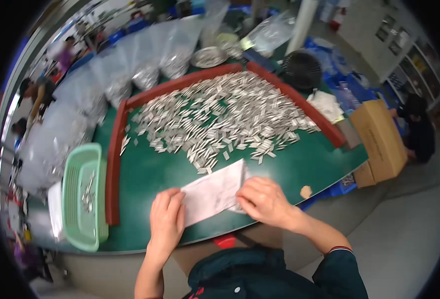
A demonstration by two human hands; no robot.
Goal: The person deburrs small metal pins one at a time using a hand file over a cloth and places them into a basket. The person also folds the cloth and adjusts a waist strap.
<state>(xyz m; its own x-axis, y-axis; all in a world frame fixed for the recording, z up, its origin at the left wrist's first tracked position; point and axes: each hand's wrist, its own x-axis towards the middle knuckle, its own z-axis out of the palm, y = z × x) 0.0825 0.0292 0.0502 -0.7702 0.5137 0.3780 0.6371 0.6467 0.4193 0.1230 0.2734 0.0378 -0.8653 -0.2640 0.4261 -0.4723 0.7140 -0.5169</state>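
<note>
A folded pale pinkish-white cloth (212,192) lies at the front of the green table, stretched between my two hands. My left hand (167,217) grips its left end, with the thumb along the near side. At the opposite end, my right hand (266,200) has its fingers curled in a pinch on the cloth's edge. Part of the right end is hidden behind those fingers. Beyond the cloth, many small flat silvery metal pieces (250,109) are spread in a loose heap.
Red bars (114,174) border the heap on the left, back and right. A green plastic basket (100,199) with a few metal pieces stands left. Clear bags (147,57) line the back. A cardboard box (379,139) is at right, near a person (417,127) in dark clothes.
</note>
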